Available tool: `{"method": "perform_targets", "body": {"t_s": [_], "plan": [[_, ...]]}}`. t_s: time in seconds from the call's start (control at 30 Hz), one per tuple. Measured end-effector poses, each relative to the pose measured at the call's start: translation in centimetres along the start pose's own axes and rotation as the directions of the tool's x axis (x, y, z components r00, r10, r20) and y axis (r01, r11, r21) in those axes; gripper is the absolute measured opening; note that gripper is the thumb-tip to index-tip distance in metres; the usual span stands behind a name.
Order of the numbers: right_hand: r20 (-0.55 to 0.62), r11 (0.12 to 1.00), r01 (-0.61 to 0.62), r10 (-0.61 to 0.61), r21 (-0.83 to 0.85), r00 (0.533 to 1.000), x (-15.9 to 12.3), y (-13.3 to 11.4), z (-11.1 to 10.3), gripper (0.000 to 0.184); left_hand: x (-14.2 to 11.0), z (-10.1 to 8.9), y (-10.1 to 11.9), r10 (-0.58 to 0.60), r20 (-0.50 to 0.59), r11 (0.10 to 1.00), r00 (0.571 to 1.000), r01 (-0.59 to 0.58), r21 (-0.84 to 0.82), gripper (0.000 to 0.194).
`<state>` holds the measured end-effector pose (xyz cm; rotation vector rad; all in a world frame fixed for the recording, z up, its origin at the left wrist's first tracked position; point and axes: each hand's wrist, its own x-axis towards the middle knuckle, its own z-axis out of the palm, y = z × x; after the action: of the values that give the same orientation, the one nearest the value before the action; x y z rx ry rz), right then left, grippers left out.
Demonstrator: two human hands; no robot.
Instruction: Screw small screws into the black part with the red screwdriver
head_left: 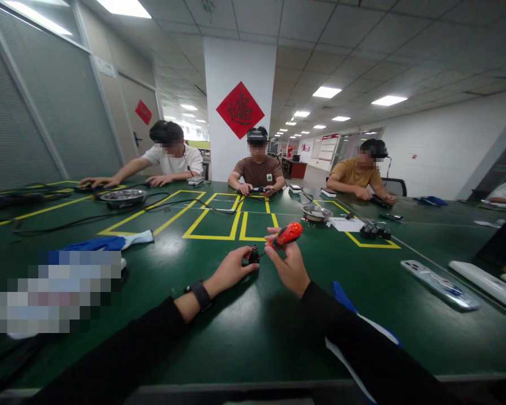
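My left hand [233, 272] is closed around a small black part [254, 255], pinched between thumb and fingers, with its dark top sticking up. In my right hand [290, 266] is a screwdriver [287, 235] with a red and black handle, gripped by the thumb and fingers. Its thin shaft points left and down to the side of the black part; whether the tip sits in a screw is too small to tell. Both hands are just above the green table [219, 337], near the middle.
Blue-and-white gloves [109, 242] lie at left and under my right forearm. A phone [441, 284] and a white case [484, 284] are at right. Several black parts [375, 232] stand near paper. Metal bowls [316, 212] and cables sit farther back. Three people work across the table.
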<state>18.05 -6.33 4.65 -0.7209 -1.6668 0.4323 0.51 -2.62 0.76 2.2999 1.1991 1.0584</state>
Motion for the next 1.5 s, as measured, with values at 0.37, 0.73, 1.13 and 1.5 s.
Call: {"method": "perform_targets", "body": {"t_s": [0.37, 0.73, 1.13, 1.5], "plan": [[-0.005, 0.997, -0.055, 0.055, -0.055, 0.998, -0.4, 0.1, 0.0, 0.017, 0.1, 0.0, 0.2, -0.022, 0.007, 1.0, 1.0, 0.022, -0.016, 0.022], [-0.079, 0.98, -0.141, 0.153, 0.143, 0.985, -0.4, 0.8, 0.6, 0.021, 0.4, -0.1, 0.3, -0.079, 0.011, 0.994, 0.997, 0.079, -0.074, 0.017], [-0.002, 0.895, -0.178, 0.196, 0.41, 0.981, 0.0, 0.4, 0.9, 0.032, 0.3, -0.1, -0.1, -0.076, 0.017, 0.992, 0.997, 0.077, -0.099, 0.021], [-0.029, 0.853, -0.194, 0.237, 0.484, 0.971, 0.2, 0.6, 0.7, 0.029, 0.3, 0.0, -0.3, -0.059, 0.007, 0.995, 0.998, 0.06, -0.083, 0.017]]}}
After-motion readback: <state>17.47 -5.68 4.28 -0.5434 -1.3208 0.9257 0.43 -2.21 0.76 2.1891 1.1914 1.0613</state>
